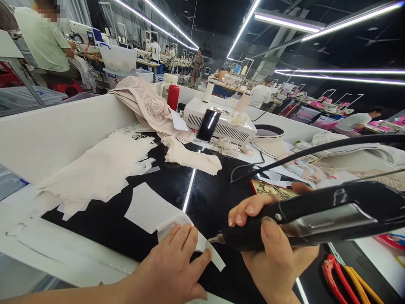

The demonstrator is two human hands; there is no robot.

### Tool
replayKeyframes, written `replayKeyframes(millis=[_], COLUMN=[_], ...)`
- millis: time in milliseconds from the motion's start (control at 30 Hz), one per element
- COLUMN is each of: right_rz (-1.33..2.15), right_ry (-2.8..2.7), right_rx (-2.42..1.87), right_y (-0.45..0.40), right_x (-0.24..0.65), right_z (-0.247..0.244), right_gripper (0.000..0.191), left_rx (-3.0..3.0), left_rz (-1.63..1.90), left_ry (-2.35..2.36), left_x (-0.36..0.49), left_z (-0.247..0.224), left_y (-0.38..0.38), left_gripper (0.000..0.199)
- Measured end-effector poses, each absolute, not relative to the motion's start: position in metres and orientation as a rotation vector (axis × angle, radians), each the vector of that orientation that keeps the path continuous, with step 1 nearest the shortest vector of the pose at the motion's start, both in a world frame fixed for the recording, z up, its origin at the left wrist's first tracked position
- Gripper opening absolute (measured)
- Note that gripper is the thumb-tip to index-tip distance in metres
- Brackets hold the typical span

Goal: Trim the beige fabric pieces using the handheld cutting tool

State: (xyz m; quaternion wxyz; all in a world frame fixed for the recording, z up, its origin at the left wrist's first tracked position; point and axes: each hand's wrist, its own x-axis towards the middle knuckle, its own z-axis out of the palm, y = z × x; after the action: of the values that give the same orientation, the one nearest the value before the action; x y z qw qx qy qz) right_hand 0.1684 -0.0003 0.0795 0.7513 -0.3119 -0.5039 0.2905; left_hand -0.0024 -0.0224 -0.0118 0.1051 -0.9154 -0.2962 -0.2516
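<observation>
My left hand (pixel 177 261) lies on a piece of white fabric (pixel 148 209), its fingers stretched out and pressing the cloth against the glossy black work surface (pixel 104 236). A narrow folded strip of the fabric runs past my fingertips to the right. In my right hand (pixel 278 249) is a black corded hand tool (pixel 329 215), gripped around its body. Its thin metal tip (pixel 217 239) points left and meets the strip's edge close to my left index finger; whether it presses on the cloth I cannot tell.
Cream fabric pieces (pixel 104 164) are piled left, with a folded cream bundle (pixel 193 156) beyond. A phone (pixel 209 125) leans on a vented white box (pixel 221 120). Red-handled scissors (pixel 332 274) lie at lower right. The tool's black cable (pixel 316 147) arcs overhead. Co-workers sit further back.
</observation>
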Motion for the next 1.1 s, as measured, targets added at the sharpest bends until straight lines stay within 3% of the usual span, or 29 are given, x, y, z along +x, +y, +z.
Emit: replayKeyframes(millis=[300,733,1100], right_rz=[0.656,0.682,0.729], right_ry=[-1.109,-1.12,-1.068], right_rx=[-0.671,-0.617,-0.594], right_y=[0.007,0.017,0.023], right_x=[0.163,0.156,0.147], right_z=[0.075,0.076,0.073], right_gripper=[0.046,0.048,0.047], left_rx=[-2.703,-2.759,-2.757], left_rz=[-0.84,-0.787,-0.783], left_ry=[-0.873,-0.827,-0.843], left_x=[-0.002,-0.012,-0.026], left_z=[-0.012,-0.018,-0.021], left_y=[-0.02,-0.021,-0.019], left_gripper=[0.09,0.085,0.059])
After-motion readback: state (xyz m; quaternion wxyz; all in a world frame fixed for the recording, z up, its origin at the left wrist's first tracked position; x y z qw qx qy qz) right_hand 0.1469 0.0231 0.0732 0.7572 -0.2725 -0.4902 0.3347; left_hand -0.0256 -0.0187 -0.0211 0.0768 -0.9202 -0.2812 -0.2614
